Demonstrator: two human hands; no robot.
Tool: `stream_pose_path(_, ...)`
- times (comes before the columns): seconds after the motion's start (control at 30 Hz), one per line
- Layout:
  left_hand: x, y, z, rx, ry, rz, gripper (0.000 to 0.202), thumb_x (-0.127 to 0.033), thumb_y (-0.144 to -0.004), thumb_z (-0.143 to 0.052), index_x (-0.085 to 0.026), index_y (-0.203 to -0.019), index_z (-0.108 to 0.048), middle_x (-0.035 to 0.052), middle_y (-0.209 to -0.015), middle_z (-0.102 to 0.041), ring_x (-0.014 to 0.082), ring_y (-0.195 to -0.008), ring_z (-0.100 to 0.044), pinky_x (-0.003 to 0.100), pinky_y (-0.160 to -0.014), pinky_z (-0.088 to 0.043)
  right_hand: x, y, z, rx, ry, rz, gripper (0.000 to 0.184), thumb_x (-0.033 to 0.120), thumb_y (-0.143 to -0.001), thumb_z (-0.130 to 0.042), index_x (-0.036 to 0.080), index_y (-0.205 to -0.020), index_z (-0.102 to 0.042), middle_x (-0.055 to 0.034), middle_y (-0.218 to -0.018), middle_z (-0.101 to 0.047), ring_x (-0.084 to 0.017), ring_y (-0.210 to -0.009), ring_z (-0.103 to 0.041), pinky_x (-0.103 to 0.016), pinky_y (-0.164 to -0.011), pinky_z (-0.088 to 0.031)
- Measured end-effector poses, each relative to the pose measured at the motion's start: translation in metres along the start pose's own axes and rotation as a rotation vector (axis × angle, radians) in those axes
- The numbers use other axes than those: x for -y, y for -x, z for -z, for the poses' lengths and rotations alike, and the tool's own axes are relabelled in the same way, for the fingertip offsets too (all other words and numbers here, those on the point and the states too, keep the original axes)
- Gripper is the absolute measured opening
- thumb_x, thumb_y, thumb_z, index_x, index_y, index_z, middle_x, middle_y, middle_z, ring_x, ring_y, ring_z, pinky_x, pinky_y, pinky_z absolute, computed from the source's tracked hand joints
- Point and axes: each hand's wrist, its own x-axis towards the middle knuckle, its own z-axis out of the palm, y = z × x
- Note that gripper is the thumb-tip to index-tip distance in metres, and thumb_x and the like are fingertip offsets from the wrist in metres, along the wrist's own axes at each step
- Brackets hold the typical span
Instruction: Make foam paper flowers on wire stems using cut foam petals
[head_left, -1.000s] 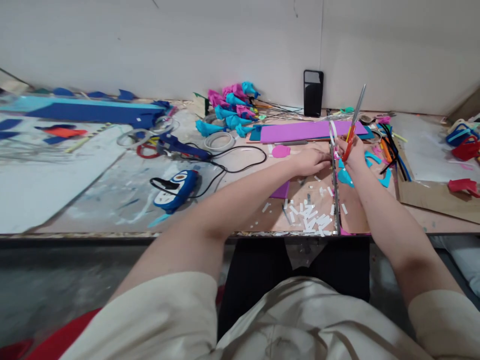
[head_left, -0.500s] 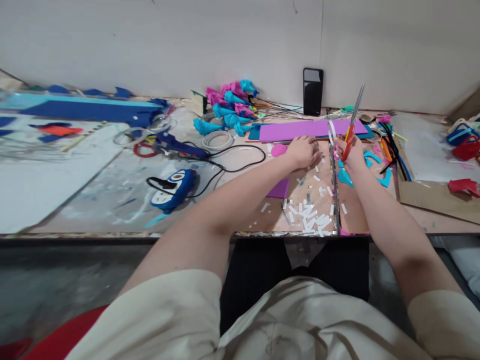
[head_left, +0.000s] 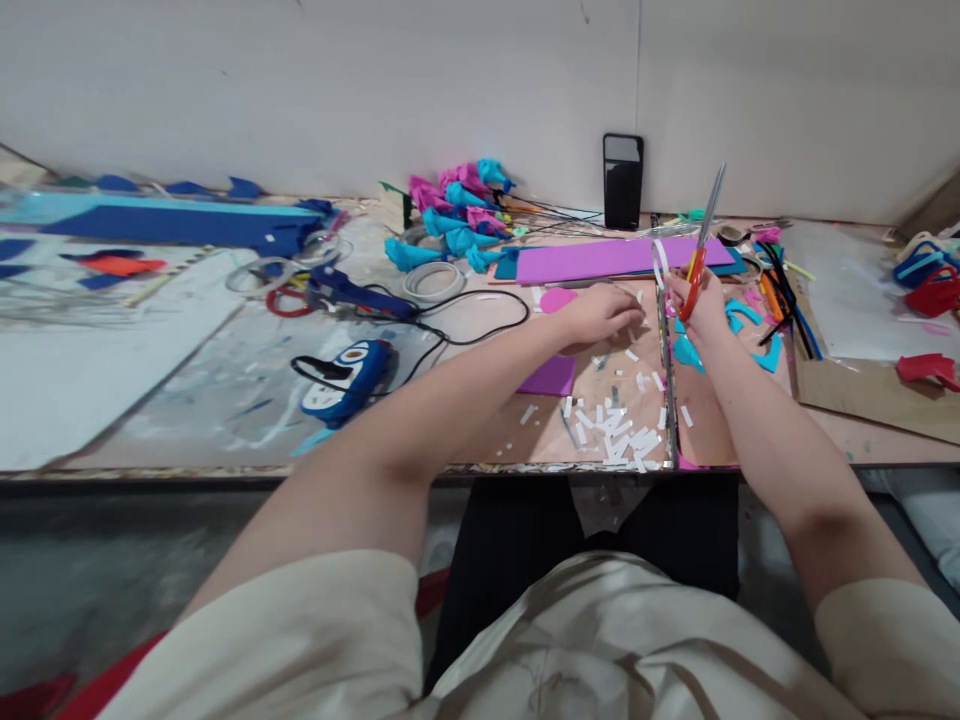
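Note:
My right hand (head_left: 703, 305) grips a pair of scissors (head_left: 697, 275) by the red-orange handles, blades pointing up. A narrow white strip (head_left: 659, 262) stands up by the fingertips of that hand; whether they pinch it is unclear. To its left, my left hand (head_left: 602, 314) is low over the table, fingers bent together toward the thumb; what they hold, if anything, is too small to name. Cut white pieces (head_left: 619, 435) lie scattered nearer me. Beyond the hands lies a purple foam sheet (head_left: 600, 262), and a pink disc (head_left: 558, 300) is beside my left wrist.
A phone (head_left: 623, 180) leans upright on the wall. Pink and blue flower-like bundles (head_left: 465, 240) lie at the back. Leftward are a blue glue gun (head_left: 360, 292), its black cord, a blue-and-white device (head_left: 345, 380) and a tape roll (head_left: 433, 282). Blue scraps (head_left: 765, 355) lie right.
My left hand has drawn its fingers in from a flatter spread and lowered slightly toward me. My right hand keeps the scissors up in nearly the same place.

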Motion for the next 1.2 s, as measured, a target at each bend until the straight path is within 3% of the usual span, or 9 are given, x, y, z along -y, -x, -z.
stream_pose_path(0.1, -0.007, 0.014, 0.006, -0.049, 0.162, -0.098, 0.044, -0.04, -0.101, -0.036, -0.016, -0.116, -0.07, 0.0126, -0.12, -0.074, 0.0228, -0.115, -0.067, 0.034, -0.105, -0.047, 0.0, 0.0, -0.001, 0.003, -0.023, -0.011, 0.054, 0.037, -0.059, -0.092, 0.025, -0.085, -0.047, 0.0075, -0.073, -0.051, -0.006, -0.054, -0.041, -0.023, -0.049, -0.035)
stream_pose_path(0.23, -0.009, 0.016, 0.001, -0.119, 0.119, 0.058, 0.046, -0.04, -0.097, -0.044, -0.011, -0.127, -0.064, 0.0174, -0.138, -0.065, 0.0278, -0.128, -0.062, 0.038, -0.111, -0.046, 0.002, 0.001, -0.001, 0.006, -0.027, -0.033, 0.052, 0.035, -0.061, -0.092, 0.024, -0.085, -0.047, 0.0081, -0.071, -0.051, -0.006, -0.053, -0.042, -0.022, -0.048, -0.035)
stream_pose_path(0.4, -0.029, 0.01, -0.01, 0.132, 0.03, 0.059, 0.063, -0.048, -0.1, -0.04, -0.008, -0.149, -0.047, 0.0206, -0.163, -0.039, 0.0325, -0.151, -0.04, 0.044, -0.124, -0.032, 0.006, 0.002, -0.002, -0.008, -0.05, -0.048, 0.052, 0.031, -0.06, -0.093, 0.024, -0.084, -0.047, 0.01, -0.067, -0.049, -0.005, -0.051, -0.043, -0.02, -0.047, -0.036)
stream_pose_path(0.47, -0.044, 0.011, -0.012, 0.143, 0.094, 0.029, 0.064, -0.047, -0.103, -0.033, -0.008, -0.152, -0.042, 0.0205, -0.165, -0.036, 0.0316, -0.15, -0.041, 0.044, -0.123, -0.035, 0.006, 0.002, -0.002, -0.021, -0.052, -0.053, 0.052, 0.029, -0.06, -0.093, 0.024, -0.083, -0.047, 0.0105, -0.066, -0.049, -0.004, -0.05, -0.042, -0.019, -0.046, -0.036)
stream_pose_path(0.57, -0.059, 0.012, -0.012, 0.057, 0.18, -0.033, 0.052, -0.04, -0.104, -0.029, -0.015, -0.137, -0.06, 0.0144, -0.153, -0.054, 0.0275, -0.136, -0.058, 0.04, -0.114, -0.045, 0.005, 0.001, -0.002, -0.029, -0.06, -0.051, 0.052, 0.029, -0.06, -0.093, 0.024, -0.084, -0.047, 0.0103, -0.067, -0.05, -0.004, -0.05, -0.043, -0.019, -0.046, -0.036)
stream_pose_path(0.63, -0.059, 0.008, -0.012, -0.03, 0.156, 0.019, 0.047, -0.036, -0.103, -0.033, -0.016, -0.13, -0.064, 0.0132, -0.144, -0.063, 0.0267, -0.131, -0.061, 0.04, -0.113, -0.046, 0.004, 0.001, -0.002, -0.019, -0.06, -0.047, 0.051, 0.029, -0.061, -0.092, 0.024, -0.085, -0.047, 0.0101, -0.067, -0.05, -0.004, -0.051, -0.044, -0.019, -0.047, -0.036)
stream_pose_path(0.73, -0.048, -0.001, -0.017, -0.058, 0.038, 0.154, 0.046, -0.035, -0.101, -0.04, -0.01, -0.132, -0.062, 0.018, -0.148, -0.058, 0.0292, -0.136, -0.057, 0.04, -0.117, -0.043, 0.004, 0.001, -0.002, -0.01, -0.042, -0.032, 0.049, 0.029, -0.064, -0.091, 0.024, -0.084, -0.047, 0.0101, -0.066, -0.049, -0.004, -0.05, -0.043, -0.019, -0.046, -0.035)
stream_pose_path(0.93, -0.036, -0.015, -0.026, -0.041, 0.006, 0.09, 0.05, -0.039, -0.101, -0.043, -0.009, -0.138, -0.058, 0.0174, -0.151, -0.054, 0.0289, -0.134, -0.057, 0.038, -0.116, -0.043, 0.005, 0.001, -0.002, -0.008, -0.069, -0.02, 0.051, 0.03, -0.058, -0.094, 0.023, -0.082, -0.049, 0.0105, -0.064, -0.049, -0.003, -0.048, -0.04, -0.019, -0.043, -0.032)
stream_pose_path(1.2, -0.043, -0.028, -0.025, -0.147, 0.005, 0.183, 0.032, -0.028, -0.094, -0.049, -0.01, -0.113, -0.068, 0.0176, -0.118, -0.07, 0.0299, -0.108, -0.067, 0.041, -0.097, -0.052, 0.005, 0.0, 0.0, -0.019, -0.05, -0.021, 0.05, 0.031, -0.058, -0.093, 0.024, -0.083, -0.05, 0.0105, -0.065, -0.052, -0.004, -0.046, -0.04, -0.019, -0.043, -0.035)
